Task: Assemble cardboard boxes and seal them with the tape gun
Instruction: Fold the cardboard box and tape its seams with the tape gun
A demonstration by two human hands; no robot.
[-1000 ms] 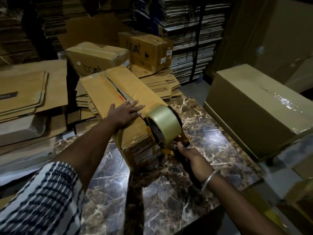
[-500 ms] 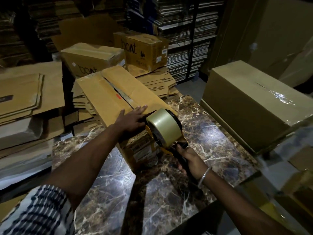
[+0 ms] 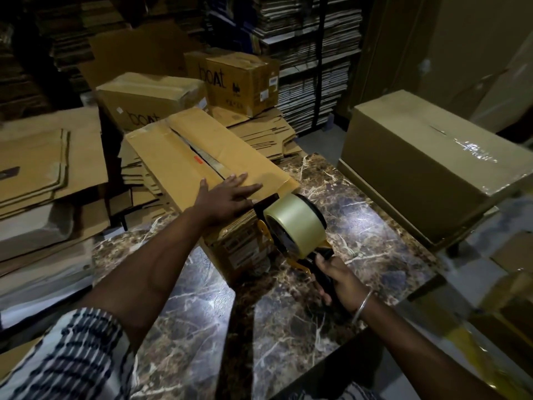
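A long cardboard box [image 3: 178,157] lies on the marble table [image 3: 288,327], its two top flaps nearly meeting with a gap along the seam. My left hand [image 3: 225,197] presses flat on the flaps near the box's near end, fingers straight. My right hand [image 3: 334,278] grips the black handle of the tape gun [image 3: 294,226], whose clear tape roll sits at the near end of the box, its front edge against the top corner.
A large taped box [image 3: 427,168] stands at the table's right. Two "boat" boxes [image 3: 239,79] sit behind, on stacks of flattened cardboard [image 3: 268,134]. More flat cardboard sheets [image 3: 49,160] pile up at the left. Shelves of stacked cardboard fill the back.
My left hand slid toward the box's near end beside the tape gun. The tape gun lifted slightly and stays at the near top edge of the box.
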